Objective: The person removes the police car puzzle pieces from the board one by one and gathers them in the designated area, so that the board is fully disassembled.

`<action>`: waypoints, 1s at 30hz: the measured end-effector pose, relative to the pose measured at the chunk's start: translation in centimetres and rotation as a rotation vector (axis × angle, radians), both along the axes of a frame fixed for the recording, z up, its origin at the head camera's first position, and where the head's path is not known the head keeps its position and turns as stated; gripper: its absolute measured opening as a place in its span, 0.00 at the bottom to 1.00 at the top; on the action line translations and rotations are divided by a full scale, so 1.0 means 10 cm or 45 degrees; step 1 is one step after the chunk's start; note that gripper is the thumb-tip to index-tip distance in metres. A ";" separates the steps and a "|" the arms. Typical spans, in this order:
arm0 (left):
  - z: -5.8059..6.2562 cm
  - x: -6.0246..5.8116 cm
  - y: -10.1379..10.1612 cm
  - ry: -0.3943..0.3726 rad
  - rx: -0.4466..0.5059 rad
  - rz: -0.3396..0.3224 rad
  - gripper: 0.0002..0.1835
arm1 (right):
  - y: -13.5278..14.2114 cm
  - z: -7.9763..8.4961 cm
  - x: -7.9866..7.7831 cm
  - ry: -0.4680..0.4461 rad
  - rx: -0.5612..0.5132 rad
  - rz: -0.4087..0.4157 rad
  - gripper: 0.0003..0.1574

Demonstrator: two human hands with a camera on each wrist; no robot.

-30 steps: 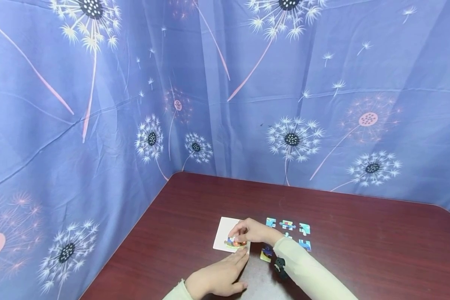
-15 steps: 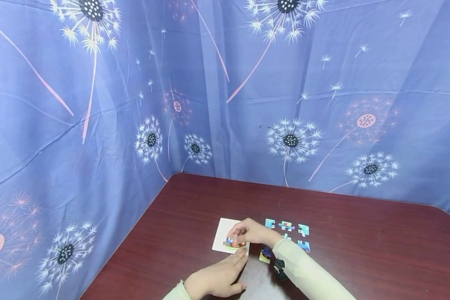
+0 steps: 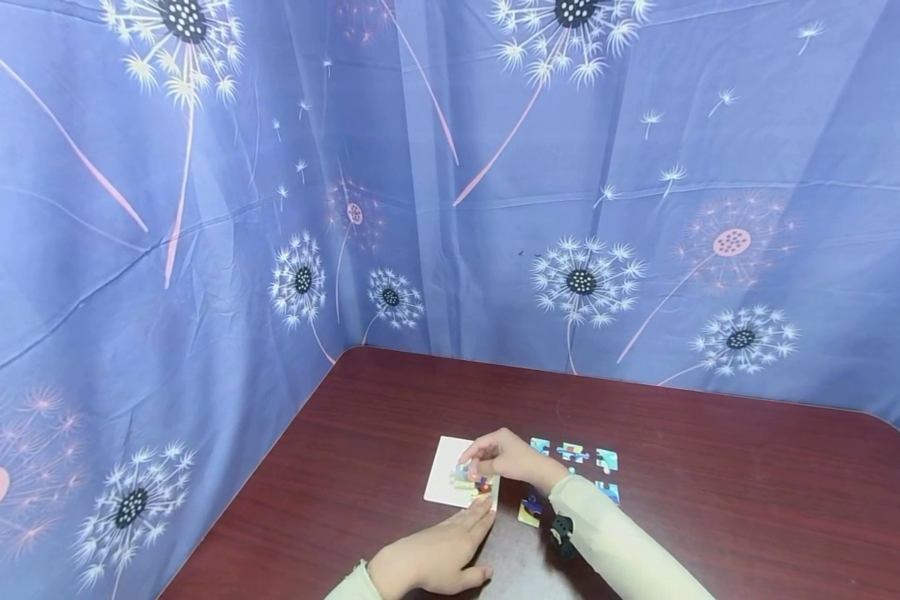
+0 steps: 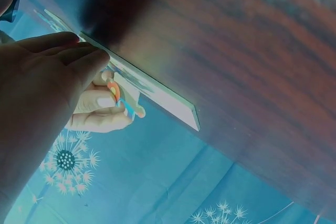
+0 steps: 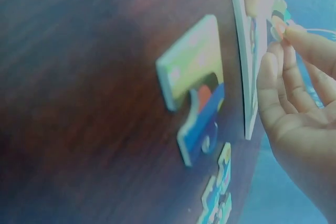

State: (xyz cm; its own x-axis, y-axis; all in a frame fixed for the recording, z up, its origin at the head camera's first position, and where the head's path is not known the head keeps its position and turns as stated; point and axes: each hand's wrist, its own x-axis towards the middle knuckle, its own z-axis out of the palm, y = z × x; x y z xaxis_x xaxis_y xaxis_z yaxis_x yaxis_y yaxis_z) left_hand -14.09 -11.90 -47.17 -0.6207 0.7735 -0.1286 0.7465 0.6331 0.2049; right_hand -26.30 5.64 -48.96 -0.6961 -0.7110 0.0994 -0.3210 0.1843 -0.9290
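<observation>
A square white puzzle board lies on the table. My left hand is stretched flat, its fingertips resting on the board's near edge. My right hand is over the board, pinching a jigsaw piece between thumb and fingers. The piece is tilted up off the board, its pale back facing the left wrist camera and an orange and blue part showing by the thumb. Another jigsaw piece lies in the board's near right corner, just beyond the left fingertips and partly covered.
Right of the board, a yellow and blue piece lies on the dark red table, under the right forearm. Several more pieces are spread behind it, some partly hidden by the sleeve. A blue dandelion-print curtain hangs along the table's back and left.
The right hand has lifted slightly and tipped the pinched jigsaw piece up from the board, uncovering more of the corner piece. The left hand stays in place.
</observation>
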 end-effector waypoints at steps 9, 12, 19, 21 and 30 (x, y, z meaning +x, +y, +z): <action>-0.01 0.00 0.00 -0.029 -0.011 0.024 0.36 | 0.11 0.09 -0.02 -0.009 0.017 -0.098 0.11; -0.01 0.00 0.00 -0.023 -0.008 0.023 0.36 | 0.18 0.13 -0.02 -0.017 0.011 -0.117 0.12; -0.01 0.00 0.00 0.044 -0.015 0.014 0.36 | 0.37 0.19 -0.02 0.013 0.048 -0.153 0.12; -0.01 0.00 0.01 0.054 -0.014 0.012 0.36 | 0.42 0.19 -0.03 0.013 0.050 -0.149 0.12; -0.02 0.01 0.01 0.030 -0.017 0.022 0.36 | 0.61 0.14 -0.03 0.037 0.087 -0.167 0.11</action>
